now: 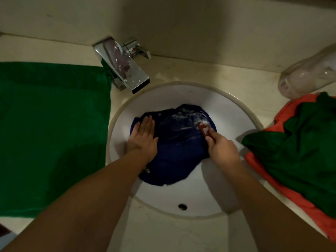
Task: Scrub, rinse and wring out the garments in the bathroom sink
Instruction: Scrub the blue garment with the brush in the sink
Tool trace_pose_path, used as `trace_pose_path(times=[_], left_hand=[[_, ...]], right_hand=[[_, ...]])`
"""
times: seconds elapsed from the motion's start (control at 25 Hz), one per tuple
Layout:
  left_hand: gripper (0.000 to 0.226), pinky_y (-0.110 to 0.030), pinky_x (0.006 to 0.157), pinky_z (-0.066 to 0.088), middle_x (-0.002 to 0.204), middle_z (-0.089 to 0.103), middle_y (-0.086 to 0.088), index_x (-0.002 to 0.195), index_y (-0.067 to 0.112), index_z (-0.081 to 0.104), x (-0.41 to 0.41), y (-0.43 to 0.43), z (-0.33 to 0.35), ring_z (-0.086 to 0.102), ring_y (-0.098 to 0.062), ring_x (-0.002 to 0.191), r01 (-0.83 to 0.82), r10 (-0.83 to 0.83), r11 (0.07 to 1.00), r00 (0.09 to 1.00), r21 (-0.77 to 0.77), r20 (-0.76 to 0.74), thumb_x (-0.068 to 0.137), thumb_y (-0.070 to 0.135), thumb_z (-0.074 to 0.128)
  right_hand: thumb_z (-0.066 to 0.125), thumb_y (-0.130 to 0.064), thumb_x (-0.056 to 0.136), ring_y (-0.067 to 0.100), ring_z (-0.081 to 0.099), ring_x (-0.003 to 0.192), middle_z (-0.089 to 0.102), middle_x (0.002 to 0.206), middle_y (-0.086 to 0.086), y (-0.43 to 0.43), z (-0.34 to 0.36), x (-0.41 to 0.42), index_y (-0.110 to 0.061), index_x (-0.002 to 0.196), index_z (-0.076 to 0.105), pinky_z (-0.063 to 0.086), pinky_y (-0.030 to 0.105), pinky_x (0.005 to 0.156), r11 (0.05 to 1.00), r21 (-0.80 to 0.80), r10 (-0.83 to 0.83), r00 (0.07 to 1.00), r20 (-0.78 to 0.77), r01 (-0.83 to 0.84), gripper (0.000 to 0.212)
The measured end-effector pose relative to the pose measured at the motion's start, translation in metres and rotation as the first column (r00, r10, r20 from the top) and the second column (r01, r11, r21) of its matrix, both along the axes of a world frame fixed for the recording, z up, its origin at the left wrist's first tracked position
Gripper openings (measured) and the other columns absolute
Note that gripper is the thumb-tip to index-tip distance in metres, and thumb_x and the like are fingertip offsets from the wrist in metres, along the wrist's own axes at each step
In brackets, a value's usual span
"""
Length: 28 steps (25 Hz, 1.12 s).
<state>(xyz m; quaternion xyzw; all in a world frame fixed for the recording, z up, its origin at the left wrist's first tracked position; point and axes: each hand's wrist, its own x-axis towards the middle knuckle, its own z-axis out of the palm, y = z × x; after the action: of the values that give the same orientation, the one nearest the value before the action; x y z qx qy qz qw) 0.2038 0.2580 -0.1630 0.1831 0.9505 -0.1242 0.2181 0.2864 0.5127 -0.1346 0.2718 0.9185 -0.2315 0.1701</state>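
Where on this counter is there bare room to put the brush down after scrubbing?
Behind the sink, bare counter runs between the faucet and the clear container. Another bare strip lies in front of the sink, at the near edge. The green towel covers the left; the pile of orange and green clothes crowds the right.

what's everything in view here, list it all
sink: 1, white, set in countertop
countertop: 1, beige, around sink
tap: 1, chrome, behind sink, left
blue garment: 1, dark blue, soapy, in sink
brush: 1, red, on blue garment
towel: 1, green, flat left of sink
green garment: 1, green, heaped right of sink
orange garment: 1, orange, under green garment
plastic item: 1, clear, far right
left hand: 1, flat on blue garment
right hand: 1, grips brush
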Motion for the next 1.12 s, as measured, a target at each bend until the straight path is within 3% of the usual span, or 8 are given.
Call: trace_pose_path(times=[0.2,0.32,0.52,0.72,0.84,0.92,1.04,1.12], left_hand=[[0.068,-0.045,0.125,-0.008,0.167,-0.018,-0.014,0.157,0.003,-0.015,0.046,0.017,0.003,-0.015,-0.027,0.155,-0.082,0.082,0.984,0.997,0.161,0.003,0.107,0.042,0.010],[0.069,-0.045,0.125,-0.008,0.166,-0.023,-0.012,0.156,0.005,-0.020,0.043,0.007,-0.007,-0.016,-0.027,0.154,-0.122,0.122,0.982,0.992,0.142,0.012,0.106,0.043,0.008],[0.068,-0.046,0.125,-0.008,0.167,-0.020,-0.011,0.156,0.005,-0.020,0.031,0.009,-0.010,-0.015,-0.026,0.155,-0.116,0.117,0.982,0.993,0.147,0.000,0.106,0.042,0.006],[0.066,-0.044,0.125,-0.009,0.166,-0.023,-0.010,0.155,0.006,-0.022,0.033,0.008,-0.009,-0.018,-0.025,0.154,-0.149,0.149,0.983,0.989,0.107,0.013,0.106,0.042,0.004],[0.066,-0.044,0.125,-0.010,0.167,-0.021,-0.010,0.156,0.007,-0.021,0.037,0.008,-0.011,-0.017,-0.025,0.155,-0.142,0.142,0.981,0.990,0.133,0.012,0.106,0.041,0.005],[0.065,-0.044,0.124,-0.011,0.167,-0.019,-0.011,0.157,0.006,-0.018,0.042,0.008,-0.012,-0.014,-0.026,0.155,-0.163,0.162,0.977,0.987,0.140,0.015,0.106,0.039,0.003],[0.071,-0.045,0.123,-0.009,0.169,-0.007,-0.014,0.159,0.004,-0.007,0.051,0.015,-0.010,-0.004,-0.028,0.156,-0.221,0.223,0.955,0.975,0.196,0.010,0.098,0.041,-0.004],[0.074,-0.045,0.124,-0.007,0.169,-0.007,-0.012,0.159,0.007,-0.005,0.053,0.023,-0.009,-0.004,-0.026,0.156,-0.197,0.199,0.942,0.980,0.273,0.022,0.098,0.047,-0.003]], right_hand=[[0.044,-0.048,0.107,0.037,0.063,0.120,0.067,0.135,0.009,-0.071,0.006,0.004,-0.040,0.150,0.047,0.051,0.044,0.100,0.956,-0.242,0.129,0.979,-0.156,-0.165,0.044],[0.041,-0.051,0.106,0.038,0.065,0.114,0.068,0.130,0.011,-0.043,-0.002,0.003,-0.047,0.148,0.045,0.052,0.046,0.097,0.930,-0.148,0.331,0.942,-0.054,-0.335,0.042],[0.037,-0.044,0.109,0.034,0.063,0.103,0.066,0.122,0.014,0.009,0.003,-0.008,-0.035,0.149,0.046,0.048,0.041,0.093,1.000,-0.018,0.015,1.000,0.010,-0.015,0.042],[0.038,-0.054,0.106,0.039,0.067,0.105,0.071,0.121,0.015,-0.067,0.000,0.007,-0.052,0.148,0.038,0.056,0.045,0.087,0.924,-0.200,0.316,0.945,-0.080,-0.326,0.042],[0.038,-0.052,0.107,0.036,0.064,0.110,0.066,0.127,0.014,0.000,-0.006,-0.007,-0.043,0.152,0.042,0.051,0.042,0.092,0.986,-0.023,0.166,0.983,0.073,-0.164,0.046],[0.044,-0.044,0.107,0.034,0.063,0.111,0.065,0.128,0.012,0.022,-0.004,-0.005,-0.032,0.151,0.047,0.050,0.042,0.096,0.999,-0.008,0.050,0.999,0.003,-0.050,0.046],[0.041,-0.045,0.108,0.034,0.065,0.104,0.067,0.121,0.011,0.001,0.002,0.019,-0.034,0.151,0.045,0.054,0.047,0.092,0.978,-0.139,0.137,0.984,-0.117,-0.153,0.045],[0.036,-0.047,0.109,0.039,0.064,0.108,0.067,0.124,0.014,0.004,0.001,0.016,-0.039,0.154,0.038,0.053,0.048,0.092,0.962,-0.166,0.212,0.977,-0.038,-0.215,0.047]])
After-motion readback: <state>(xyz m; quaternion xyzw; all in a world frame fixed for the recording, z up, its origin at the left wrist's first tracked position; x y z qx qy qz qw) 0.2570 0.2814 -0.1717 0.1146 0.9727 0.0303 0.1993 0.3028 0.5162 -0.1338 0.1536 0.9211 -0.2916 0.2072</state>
